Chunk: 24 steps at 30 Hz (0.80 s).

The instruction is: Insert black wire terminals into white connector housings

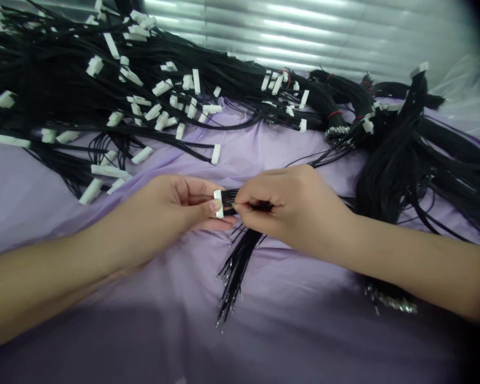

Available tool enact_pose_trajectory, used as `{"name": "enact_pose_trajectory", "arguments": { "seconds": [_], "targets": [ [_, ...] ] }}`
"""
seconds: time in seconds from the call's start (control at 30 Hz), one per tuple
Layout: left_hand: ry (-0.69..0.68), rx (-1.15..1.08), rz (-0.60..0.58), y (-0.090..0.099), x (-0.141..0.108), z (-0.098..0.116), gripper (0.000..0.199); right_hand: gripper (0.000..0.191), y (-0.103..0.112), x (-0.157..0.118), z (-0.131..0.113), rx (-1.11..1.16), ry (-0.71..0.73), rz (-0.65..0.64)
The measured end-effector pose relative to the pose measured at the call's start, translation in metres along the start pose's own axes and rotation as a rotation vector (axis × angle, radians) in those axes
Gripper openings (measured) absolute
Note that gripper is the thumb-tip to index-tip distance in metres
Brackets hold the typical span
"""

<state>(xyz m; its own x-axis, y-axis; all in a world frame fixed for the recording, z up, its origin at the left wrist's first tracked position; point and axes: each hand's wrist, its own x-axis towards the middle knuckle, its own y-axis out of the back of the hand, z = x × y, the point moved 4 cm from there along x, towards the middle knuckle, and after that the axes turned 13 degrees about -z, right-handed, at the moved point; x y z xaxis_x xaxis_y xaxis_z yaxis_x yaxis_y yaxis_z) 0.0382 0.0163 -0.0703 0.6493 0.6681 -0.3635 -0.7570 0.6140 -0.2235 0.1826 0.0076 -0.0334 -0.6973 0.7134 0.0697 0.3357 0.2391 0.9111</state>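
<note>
The left hand (176,205) pinches a white connector housing (218,204) at the centre; the right hand (292,200) pinches black wires (229,195) just beside it — metal-tipped strands (236,274) below, over purple cloth (164,325). Beyond — heaped black cables (208,56) with white end connectors (196,81).

Near purple cloth (144,336) open; loose wires (237,277) obstruct middle, cable heap (64,80) far left.

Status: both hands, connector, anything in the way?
Left hand pinching white connector. Right hand pinching black wires just beside it. Left thumb partly covers connector; wire bundle below right hand.
</note>
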Motion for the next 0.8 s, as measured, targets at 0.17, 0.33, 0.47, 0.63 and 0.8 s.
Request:
{"name": "enact_pose_trajectory", "arguments": {
  "seconds": [0.17, 0.33, 0.47, 0.63, 0.8],
  "targets": [
    [0.008, -0.009, 0.025, 0.002, 0.0, -0.004, 0.007, 0.012, -0.003, 0.003, 0.005, 0.174, -0.074, -0.019],
    [-0.008, -0.027, 0.003, 0.004, 0.001, -0.005, 0.011, 0.014, -0.002, 0.003, 0.003, 0.175, -0.055, -0.043],
    [-0.005, -0.101, -0.002, 0.003, 0.0, -0.002, 0.012, 0.022, 0.018, -0.005, -0.002, -0.028, -0.04, -0.115],
    [-0.014, -0.179, 0.049, 0.003, -0.002, 0.0, 0.009, 0.014, 0.04, -0.015, -0.002, -0.185, -0.087, -0.188],
    [-0.021, -0.241, 0.065, 0.003, -0.001, 0.0, 0.009, 0.008, 0.032, -0.007, 0.01, -0.076, -0.112, -0.247]
  ]
}}
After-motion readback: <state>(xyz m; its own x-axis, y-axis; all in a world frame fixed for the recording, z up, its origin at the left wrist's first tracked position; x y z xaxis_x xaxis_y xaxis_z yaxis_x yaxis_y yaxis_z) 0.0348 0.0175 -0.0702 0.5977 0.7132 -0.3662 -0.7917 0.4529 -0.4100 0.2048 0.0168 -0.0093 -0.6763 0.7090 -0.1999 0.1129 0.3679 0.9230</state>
